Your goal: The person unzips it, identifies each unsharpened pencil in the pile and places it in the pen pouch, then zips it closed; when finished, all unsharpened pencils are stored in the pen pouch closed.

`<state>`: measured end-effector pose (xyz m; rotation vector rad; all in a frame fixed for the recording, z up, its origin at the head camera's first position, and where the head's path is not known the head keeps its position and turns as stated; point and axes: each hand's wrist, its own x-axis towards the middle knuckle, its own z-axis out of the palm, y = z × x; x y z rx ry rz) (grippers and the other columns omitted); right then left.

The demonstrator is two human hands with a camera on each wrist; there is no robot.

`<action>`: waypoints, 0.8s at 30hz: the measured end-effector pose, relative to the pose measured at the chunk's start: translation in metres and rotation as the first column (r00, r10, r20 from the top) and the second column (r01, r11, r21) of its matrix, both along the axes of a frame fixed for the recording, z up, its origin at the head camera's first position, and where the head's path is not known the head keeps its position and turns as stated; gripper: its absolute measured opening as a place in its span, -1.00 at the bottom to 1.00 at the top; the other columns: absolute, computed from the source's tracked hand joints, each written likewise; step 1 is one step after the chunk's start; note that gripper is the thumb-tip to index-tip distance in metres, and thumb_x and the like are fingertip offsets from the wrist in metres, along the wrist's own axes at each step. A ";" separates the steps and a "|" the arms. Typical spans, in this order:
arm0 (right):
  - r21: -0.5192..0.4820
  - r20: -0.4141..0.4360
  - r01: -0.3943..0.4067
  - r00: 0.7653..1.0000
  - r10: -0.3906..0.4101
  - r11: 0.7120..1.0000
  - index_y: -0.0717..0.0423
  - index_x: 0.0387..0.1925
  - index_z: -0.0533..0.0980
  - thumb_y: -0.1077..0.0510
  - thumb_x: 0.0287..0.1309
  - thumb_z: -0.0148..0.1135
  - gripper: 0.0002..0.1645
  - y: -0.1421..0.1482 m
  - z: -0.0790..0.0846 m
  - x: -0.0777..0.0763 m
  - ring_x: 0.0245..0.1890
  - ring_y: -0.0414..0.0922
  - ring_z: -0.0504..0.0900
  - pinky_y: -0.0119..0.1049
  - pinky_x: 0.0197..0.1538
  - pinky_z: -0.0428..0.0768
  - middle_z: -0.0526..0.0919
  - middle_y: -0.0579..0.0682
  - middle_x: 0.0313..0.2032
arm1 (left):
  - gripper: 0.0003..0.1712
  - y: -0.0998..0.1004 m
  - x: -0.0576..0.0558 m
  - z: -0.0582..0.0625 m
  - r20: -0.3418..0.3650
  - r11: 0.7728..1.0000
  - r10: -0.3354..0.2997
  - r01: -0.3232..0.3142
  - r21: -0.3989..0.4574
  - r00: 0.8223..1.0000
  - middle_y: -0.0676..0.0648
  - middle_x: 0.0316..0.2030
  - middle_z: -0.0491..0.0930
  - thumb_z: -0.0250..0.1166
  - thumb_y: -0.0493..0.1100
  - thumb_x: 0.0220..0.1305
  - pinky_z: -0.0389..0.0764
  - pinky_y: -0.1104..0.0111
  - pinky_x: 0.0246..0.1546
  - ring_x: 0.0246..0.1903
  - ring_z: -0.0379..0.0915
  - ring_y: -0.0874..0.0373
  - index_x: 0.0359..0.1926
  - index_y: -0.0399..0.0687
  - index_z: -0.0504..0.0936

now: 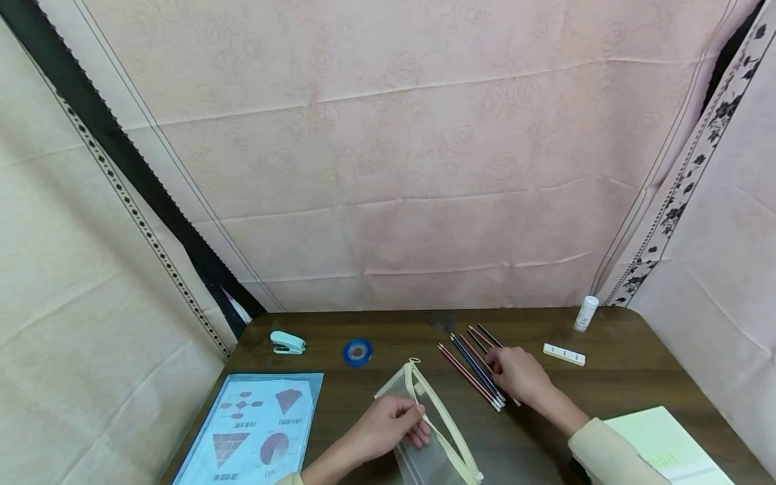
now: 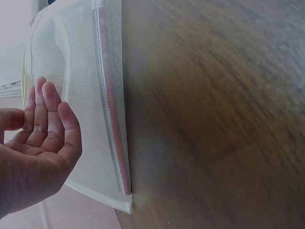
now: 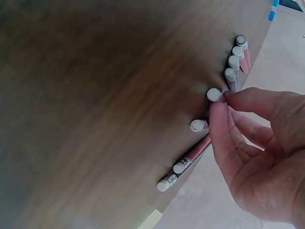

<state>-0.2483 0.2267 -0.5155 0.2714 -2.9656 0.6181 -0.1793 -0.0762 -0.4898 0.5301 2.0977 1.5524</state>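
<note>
In the head view, my left hand point(image 1: 397, 424) pinches the edge of a mesh zipper pouch point(image 1: 436, 465) with cream trim, held gaping at the top. Through its mesh, the left wrist view shows a long reddish pencil point(image 2: 112, 105) lying along the bottom. My right hand point(image 1: 521, 374) reaches over a row of pencils point(image 1: 469, 370) to the right of the pouch. In the right wrist view, its thumb and forefinger pinch one pencil point(image 3: 214, 95) close to the white eraser end. Several red, blue and dark pencils lie on either side of it.
On the brown table point(image 1: 388, 323) are a mint stapler point(image 1: 287, 342), a blue tape roll point(image 1: 358, 352) and a blue printed folder point(image 1: 261, 424) at left. A white eraser-like block point(image 1: 564, 354), a white bottle point(image 1: 585, 314) and a green notebook point(image 1: 667, 444) lie at right.
</note>
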 end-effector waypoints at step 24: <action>-0.028 0.043 0.041 0.998 -0.039 0.999 -0.02 -0.28 0.59 0.19 -0.15 0.40 -0.72 0.002 -0.001 0.000 -0.59 -0.20 0.46 -0.30 -0.54 0.42 0.58 -0.16 -0.55 | -0.59 -0.003 0.000 0.002 -0.013 1.000 0.001 -0.001 -0.004 1.000 -0.07 -0.45 0.73 0.06 0.00 0.44 0.71 0.25 -0.34 -0.45 0.69 0.07 -0.38 -0.15 0.68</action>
